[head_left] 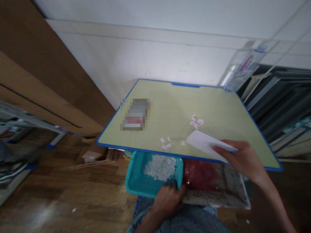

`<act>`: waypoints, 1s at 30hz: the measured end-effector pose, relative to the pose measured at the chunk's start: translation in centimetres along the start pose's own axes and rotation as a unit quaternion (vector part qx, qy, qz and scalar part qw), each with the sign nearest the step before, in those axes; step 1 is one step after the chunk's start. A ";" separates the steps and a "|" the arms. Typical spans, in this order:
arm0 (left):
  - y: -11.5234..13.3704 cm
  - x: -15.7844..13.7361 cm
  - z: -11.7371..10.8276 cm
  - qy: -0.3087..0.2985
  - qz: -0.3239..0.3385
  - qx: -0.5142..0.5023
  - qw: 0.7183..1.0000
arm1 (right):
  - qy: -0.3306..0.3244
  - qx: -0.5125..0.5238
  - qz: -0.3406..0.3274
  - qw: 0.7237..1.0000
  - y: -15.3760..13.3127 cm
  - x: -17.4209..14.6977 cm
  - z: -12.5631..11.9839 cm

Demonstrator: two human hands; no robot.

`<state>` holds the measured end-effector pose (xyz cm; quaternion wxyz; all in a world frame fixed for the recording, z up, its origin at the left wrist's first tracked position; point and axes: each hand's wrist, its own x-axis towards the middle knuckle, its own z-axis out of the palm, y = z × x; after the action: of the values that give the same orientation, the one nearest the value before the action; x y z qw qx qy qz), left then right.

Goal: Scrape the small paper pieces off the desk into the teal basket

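Observation:
My right hand (243,158) pinches a white, folded-looking sheet (202,142) that looks like paper, low over the front right of the yellow-green table (167,110). Beyond the sheet's far end lies a little cluster of white and pinkish pieces (196,122). Several small white paper-like squares (166,144) are scattered to its left, near the table's front edge. Below that edge, my left hand (167,199) is at the near right corner of a turquoise basin (132,181), its fingers curled in. Something dark shows at these fingers, too unclear to name. Many small white squares (161,166) lie in the basin.
A blurred-out flat object (136,115) lies on the table's left. A clear plastic bottle (247,69) stands at the back right corner. Beside the basin sits a white tray (233,197) with a red, shiny thing (201,174) on it. A white wall (155,55) rises behind.

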<state>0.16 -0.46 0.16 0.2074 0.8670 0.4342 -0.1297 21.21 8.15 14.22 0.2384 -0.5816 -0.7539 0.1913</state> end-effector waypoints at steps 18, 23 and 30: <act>0.0 0.0 0.2 0.006 0.006 -0.009 1.000 | 0.016 0.018 -0.010 1.000 -1.5 1.0 -0.2; 0.0 0.0 0.0 0.011 0.003 -0.015 1.000 | -0.039 0.032 0.015 0.999 -0.8 0.3 0.1; 0.0 0.1 -0.1 0.000 0.009 -0.006 1.000 | 0.033 0.021 0.076 0.996 1.8 1.3 1.6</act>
<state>0.19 -0.35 0.23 0.2134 0.8696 0.4272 -0.1255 21.43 9.87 12.07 0.2602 -0.6377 -0.6953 0.2053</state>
